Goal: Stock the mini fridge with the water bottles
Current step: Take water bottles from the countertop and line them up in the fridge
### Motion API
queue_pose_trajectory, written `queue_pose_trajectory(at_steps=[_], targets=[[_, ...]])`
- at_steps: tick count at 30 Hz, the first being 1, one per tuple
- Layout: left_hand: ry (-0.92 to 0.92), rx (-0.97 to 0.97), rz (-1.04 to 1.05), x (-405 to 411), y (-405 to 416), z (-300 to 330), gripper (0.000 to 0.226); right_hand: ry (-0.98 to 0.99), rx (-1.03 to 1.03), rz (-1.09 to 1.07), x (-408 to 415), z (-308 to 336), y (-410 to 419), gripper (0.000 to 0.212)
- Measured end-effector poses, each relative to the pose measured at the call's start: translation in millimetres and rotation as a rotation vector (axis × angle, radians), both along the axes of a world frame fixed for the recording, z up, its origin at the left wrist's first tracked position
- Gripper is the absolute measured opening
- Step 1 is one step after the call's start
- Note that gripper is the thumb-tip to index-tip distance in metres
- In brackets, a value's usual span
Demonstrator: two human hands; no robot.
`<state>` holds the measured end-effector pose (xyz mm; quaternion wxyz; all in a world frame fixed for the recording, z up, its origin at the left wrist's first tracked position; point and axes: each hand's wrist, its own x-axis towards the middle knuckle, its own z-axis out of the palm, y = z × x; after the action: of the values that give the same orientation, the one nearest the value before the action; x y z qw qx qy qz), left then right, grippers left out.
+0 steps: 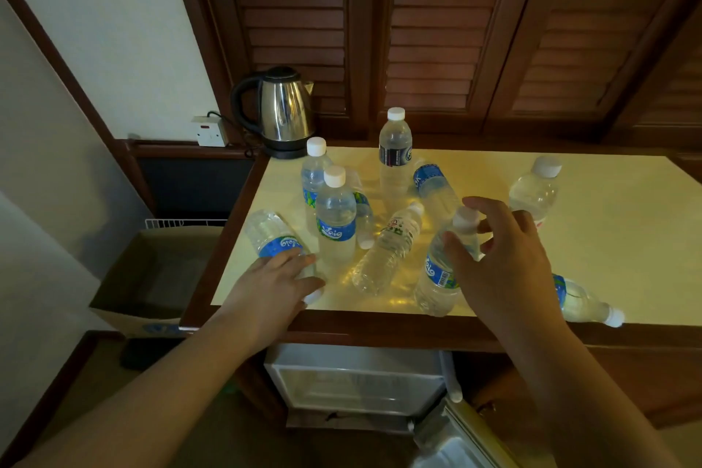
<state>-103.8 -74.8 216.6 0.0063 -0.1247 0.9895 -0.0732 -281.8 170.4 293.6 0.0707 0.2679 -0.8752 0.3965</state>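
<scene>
Head view, looking down on a cream-topped cabinet [592, 239] with a dark wood edge. Water bottles are scattered over the top, some upright, some lying flat.

Left hand [275, 287]: palm down over a blue-labelled bottle lying on its side [271, 236] near the cabinet's front left corner. Fingers curl around the lower part of it, in contact; the white cap shows just under the fingertips. Whether the grip is fully closed cannot be told.

Right hand [505, 262]: fingers spread and open, arched around the neck of a tilted blue-labelled bottle [440, 270] near the front edge. Thumb and forefinger sit either side of its white cap; not clearly closed on it.

Upright: two blue-labelled bottles [336, 220] close together at left centre, a dark-labelled bottle [395, 152] further back, and a clear bottle [535, 190] to the right.

Lying flat: a clear ribbed bottle [387, 251] between the two hands, one behind it with a blue label [435, 186], and one at the front right edge [585, 302] with its cap overhanging.

Mini fridge [357, 380] sits below the cabinet top, door [456, 437] swung open; wire shelves inside, no bottles visible on them.

Steel electric kettle [283, 110] stands at the back left corner. Open cardboard box [152, 277] on the floor to the left.
</scene>
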Motion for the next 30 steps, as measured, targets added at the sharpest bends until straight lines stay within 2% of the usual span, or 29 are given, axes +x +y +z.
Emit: queue_pose_trajectory(at_steps=[6, 8, 11, 16, 20, 22, 26, 30], targets=[[0.058, -0.081, -0.172, 6, -18, -9, 0.046, 0.035, 0.025, 0.003, -8, -4, -1, 0.041], [0.169, -0.104, -0.227, 15, -16, -9, 0.047, 0.041, 0.029, 0.007, -6, -2, 1, 0.035], [0.443, -0.107, -0.219, 35, -9, -3, 0.034, 0.061, 0.01, 0.027, 10, 2, 9, 0.03], [0.748, 0.19, 0.135, 79, 12, 38, 0.038, 0.092, -0.115, 0.032, 66, 0, 24, 0.027], [0.964, 0.56, 0.406, 132, 48, 62, 0.03, 0.086, -0.186, 0.035, 111, 5, 35, 0.023], [0.958, 0.658, 0.455, 161, 71, 60, 0.034, 0.084, -0.19, 0.051, 133, 5, 39, 0.022], [0.851, 0.518, 0.381, 208, 102, 33, 0.042, 0.039, -0.131, 0.093, 170, -16, 51, 0.023], [0.779, 0.565, 0.335, 231, 121, -6, 0.034, -0.059, -0.071, 0.11, 195, -65, 62, 0.023]])
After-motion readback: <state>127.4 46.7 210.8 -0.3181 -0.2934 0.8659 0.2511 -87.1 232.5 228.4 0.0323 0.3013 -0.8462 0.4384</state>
